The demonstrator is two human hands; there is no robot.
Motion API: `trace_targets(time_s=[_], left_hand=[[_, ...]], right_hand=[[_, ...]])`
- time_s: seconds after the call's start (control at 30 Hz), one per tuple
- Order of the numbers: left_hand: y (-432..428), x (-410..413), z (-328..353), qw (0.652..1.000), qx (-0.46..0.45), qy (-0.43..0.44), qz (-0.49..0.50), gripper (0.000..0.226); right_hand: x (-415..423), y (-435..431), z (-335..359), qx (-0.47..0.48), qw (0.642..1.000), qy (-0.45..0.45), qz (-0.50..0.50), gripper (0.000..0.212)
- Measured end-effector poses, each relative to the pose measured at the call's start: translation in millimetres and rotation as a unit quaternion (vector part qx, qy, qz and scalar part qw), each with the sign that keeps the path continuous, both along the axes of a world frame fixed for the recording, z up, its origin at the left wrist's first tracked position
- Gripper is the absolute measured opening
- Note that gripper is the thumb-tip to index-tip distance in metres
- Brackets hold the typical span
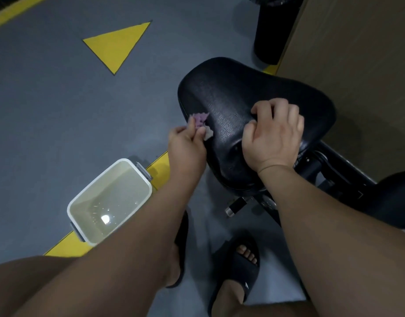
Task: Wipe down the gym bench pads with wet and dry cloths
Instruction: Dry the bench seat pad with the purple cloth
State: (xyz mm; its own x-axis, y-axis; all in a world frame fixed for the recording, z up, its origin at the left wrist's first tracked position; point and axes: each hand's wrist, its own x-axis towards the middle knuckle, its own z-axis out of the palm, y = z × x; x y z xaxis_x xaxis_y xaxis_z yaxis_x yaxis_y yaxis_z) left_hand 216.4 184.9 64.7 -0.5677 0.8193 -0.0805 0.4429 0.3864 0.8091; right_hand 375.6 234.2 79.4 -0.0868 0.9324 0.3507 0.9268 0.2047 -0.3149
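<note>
**Both hands at the black seat pad, cloth at its left edge**

You're looking down at a black, textured vinyl gym seat pad [242, 94], set on a black metal frame [334, 170] above the grey rubber floor [48, 110].

Your left hand [187, 147] holds a small crumpled purple-and-grey cloth [202, 123]; the grip is pinched closed on it w/ thumb and fingertips. The cloth touches the pad's left edge.

Your right hand [274, 136] rests on top of the pad, nearer its right side, fingers curled loosely against the surface. Nothing visible in it; can't tell if the grip presses down or just lies there.

On the floor, left of the pad and beside your left forearm, sits a white rectangular plastic tub w/ grey clips [75, 202], holding cloudy water.

A yellow triangle floor marking [119, 44] lies further off. Your feet in black slide sandals [240, 266] stand below the pad.
</note>
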Motion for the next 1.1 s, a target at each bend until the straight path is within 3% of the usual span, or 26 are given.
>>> trace_targets(time_s=[0.13, 0.23, 0.4, 0.5, 0.8, 1.1], left_hand=[[25, -6, 9, 0.999, -0.013, -0.023, 0.027, 0.042], [21, 0, 10, 0.999, -0.02, 0.021, 0.038, 0.042], [8, -11, 14, 0.999, -0.021, -0.039, -0.008, 0.046], [4, -26, 14, 0.998, -0.032, -0.022, -0.05, 0.046], [6, -42, 38, 0.99, 0.031, -0.136, 0.005, 0.013], [17, -67, 49, 0.998, 0.014, 0.06, 0.016, 0.014]], right_hand=[[-1, 0, -1, 0.007, 1.0, 0.0, 0.0, 0.025], [-1, 0, -1, 0.004, 1.0, -0.007, -0.004, 0.026], [-1, 1, -2, 0.003, 1.0, -0.002, -0.005, 0.026], [-1, 0, -2, 0.004, 1.0, -0.005, -0.004, 0.026], [-1, 0, 0, -0.001, 1.0, -0.003, -0.005, 0.027], [-1, 0, -1, 0.008, 1.0, -0.001, -0.007, 0.026]])
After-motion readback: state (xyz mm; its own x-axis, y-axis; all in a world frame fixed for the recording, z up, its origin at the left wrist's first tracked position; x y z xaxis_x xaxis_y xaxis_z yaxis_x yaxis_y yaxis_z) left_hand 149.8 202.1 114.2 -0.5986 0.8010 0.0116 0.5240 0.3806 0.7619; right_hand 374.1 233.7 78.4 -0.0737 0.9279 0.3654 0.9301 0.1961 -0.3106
